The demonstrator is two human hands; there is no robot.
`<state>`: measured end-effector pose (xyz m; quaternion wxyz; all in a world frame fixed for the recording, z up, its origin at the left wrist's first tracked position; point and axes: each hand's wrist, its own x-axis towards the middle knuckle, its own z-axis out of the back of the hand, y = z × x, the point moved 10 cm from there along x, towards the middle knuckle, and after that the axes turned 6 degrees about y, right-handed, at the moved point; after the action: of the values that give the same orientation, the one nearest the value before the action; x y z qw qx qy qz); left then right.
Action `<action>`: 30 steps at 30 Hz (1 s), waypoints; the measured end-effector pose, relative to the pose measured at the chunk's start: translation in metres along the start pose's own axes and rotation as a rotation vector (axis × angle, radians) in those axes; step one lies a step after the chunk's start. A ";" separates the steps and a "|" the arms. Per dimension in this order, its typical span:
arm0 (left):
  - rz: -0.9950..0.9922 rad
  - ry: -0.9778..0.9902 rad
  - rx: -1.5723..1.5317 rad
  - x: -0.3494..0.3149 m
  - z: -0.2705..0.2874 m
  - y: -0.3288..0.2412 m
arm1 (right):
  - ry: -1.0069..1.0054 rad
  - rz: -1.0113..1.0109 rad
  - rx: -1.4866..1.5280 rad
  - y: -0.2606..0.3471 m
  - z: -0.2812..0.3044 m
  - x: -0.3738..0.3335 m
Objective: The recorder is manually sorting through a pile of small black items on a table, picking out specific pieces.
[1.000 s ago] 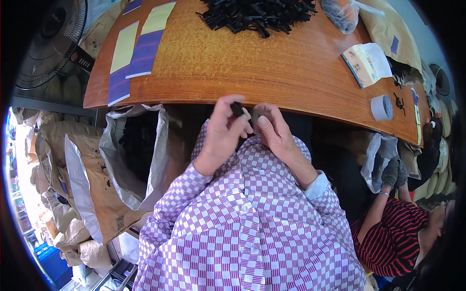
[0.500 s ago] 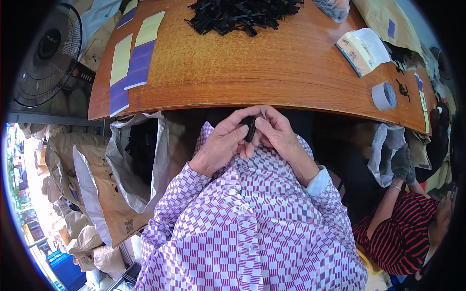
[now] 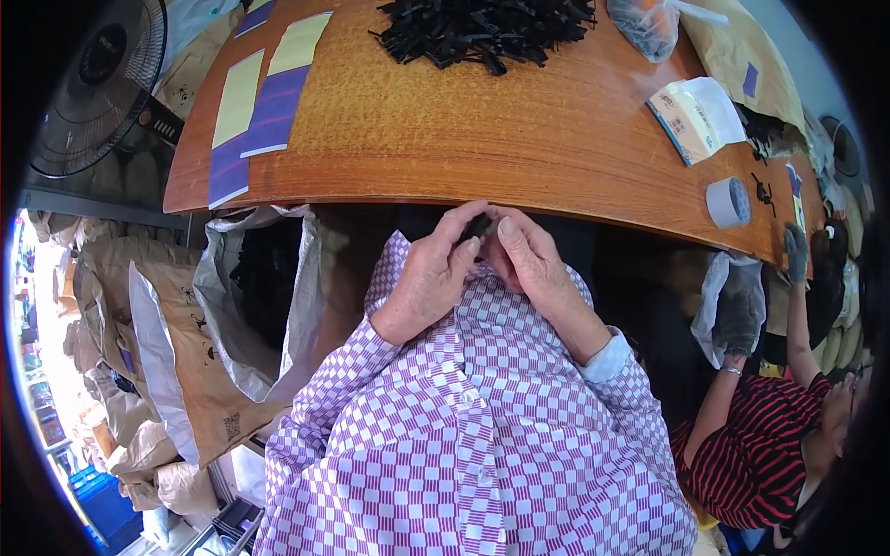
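Observation:
Both hands are close together over my lap, just below the table's front edge. My left hand [image 3: 428, 271] is closed, its thumb and index finger on a small black piece [image 3: 478, 225] that is mostly hidden behind the fingers. Beside it, my right hand [image 3: 536, 267] has its thumb against its curled fingers; what lies in them, if anything, is hidden. Farther back on the wooden table [image 3: 408, 148] lies a pile of thin black pieces [image 3: 487, 32], which look like the one in my fingers.
Yellow-and-purple strips [image 3: 278, 107] lie at the table's left, near a black fan [image 3: 97, 83]. An open sack [image 3: 209, 269] of black pieces stands below. At right are a tape roll [image 3: 728, 202], a paper packet [image 3: 695, 120] and a co-worker in a striped shirt [image 3: 751, 454] with grey gloves.
My hands have parted slightly, and the black piece, plainer before, is now mostly covered. The co-worker's one gloved hand has moved up to the table's right edge. The view has shifted a little.

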<state>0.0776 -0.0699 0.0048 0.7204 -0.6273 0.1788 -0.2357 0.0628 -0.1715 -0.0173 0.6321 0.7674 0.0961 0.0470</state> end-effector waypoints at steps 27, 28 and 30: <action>0.078 -0.753 0.260 -0.080 0.166 -0.016 | 0.021 0.130 -1.064 0.058 0.032 0.142; 0.000 -0.802 0.441 -0.093 0.189 -0.021 | -0.210 0.086 -1.179 0.073 0.062 0.153; 0.125 -0.722 0.909 -0.105 0.212 -0.024 | -0.315 0.095 -1.327 0.077 0.088 0.173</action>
<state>0.1056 0.1604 0.0559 0.9451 -0.2842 -0.1604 -0.0172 0.2557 -0.2340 0.0327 0.9725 0.2186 -0.0800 0.0114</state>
